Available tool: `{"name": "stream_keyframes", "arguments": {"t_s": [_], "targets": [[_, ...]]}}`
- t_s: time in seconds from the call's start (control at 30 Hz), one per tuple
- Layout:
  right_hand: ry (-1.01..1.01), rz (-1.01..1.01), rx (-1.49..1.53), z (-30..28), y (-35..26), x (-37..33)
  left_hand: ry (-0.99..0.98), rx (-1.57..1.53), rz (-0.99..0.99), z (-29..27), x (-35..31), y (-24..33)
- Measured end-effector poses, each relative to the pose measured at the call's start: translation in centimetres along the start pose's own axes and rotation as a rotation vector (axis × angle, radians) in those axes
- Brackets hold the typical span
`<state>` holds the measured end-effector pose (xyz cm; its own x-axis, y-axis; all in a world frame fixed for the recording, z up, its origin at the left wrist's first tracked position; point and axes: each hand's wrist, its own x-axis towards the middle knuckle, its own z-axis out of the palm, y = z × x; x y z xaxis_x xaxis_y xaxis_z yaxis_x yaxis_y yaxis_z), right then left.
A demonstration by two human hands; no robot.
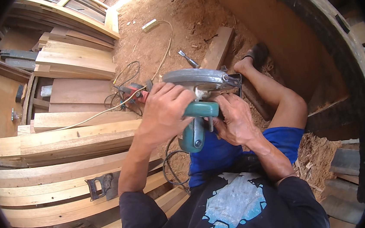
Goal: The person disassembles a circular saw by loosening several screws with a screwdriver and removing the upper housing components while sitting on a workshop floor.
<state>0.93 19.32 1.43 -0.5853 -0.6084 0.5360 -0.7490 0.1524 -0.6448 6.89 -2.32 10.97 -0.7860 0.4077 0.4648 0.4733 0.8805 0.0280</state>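
A green circular saw with a grey metal blade guard is held up over my lap, tilted so the guard is on its far side. My left hand is closed around its left side, with the fingers curled by the guard. On the other side, my right hand grips the saw near its handle and base plate, fingers bent and partly hidden. The blade itself is mostly hidden by the guard. A black cord hangs below the green body.
Several wooden planks are stacked to my left, with a handsaw lying on them. On the sawdust-covered ground are a red power tool, a chisel, a board and a socket strip with its cord. A curved brown panel stands at right.
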Motion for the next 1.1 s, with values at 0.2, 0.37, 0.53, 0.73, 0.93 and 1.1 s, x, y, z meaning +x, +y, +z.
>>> {"name": "stream_keyframes", "arguments": {"t_s": [0.2, 0.37, 0.53, 0.73, 0.93, 1.1], "targets": [[0.002, 0.032, 0.081, -1.3, 0.4, -0.2, -0.271, -0.277, -0.008, -0.8, -0.9, -1.9], [0.035, 0.211, 0.311, -1.6, 1.6, -0.5, -0.276, -1.042, -0.279, -1.3, -2.5, -4.7], [-0.024, 0.321, 0.362, -2.7, 2.2, 0.1, -0.058, -1.001, -0.332, 1.7, -2.5, -3.3], [-0.008, 0.455, 0.599, -2.4, 4.3, 1.0, -0.051, -0.97, -0.331, 4.3, -1.3, -5.5], [0.012, 0.473, 0.632, -2.4, 5.1, 1.5, 0.036, -1.03, -0.362, 5.6, -0.5, -5.7], [0.027, 0.473, 0.662, -2.6, 6.5, 1.4, 0.097, -1.298, -0.314, 6.6, -0.3, -4.7]]}}
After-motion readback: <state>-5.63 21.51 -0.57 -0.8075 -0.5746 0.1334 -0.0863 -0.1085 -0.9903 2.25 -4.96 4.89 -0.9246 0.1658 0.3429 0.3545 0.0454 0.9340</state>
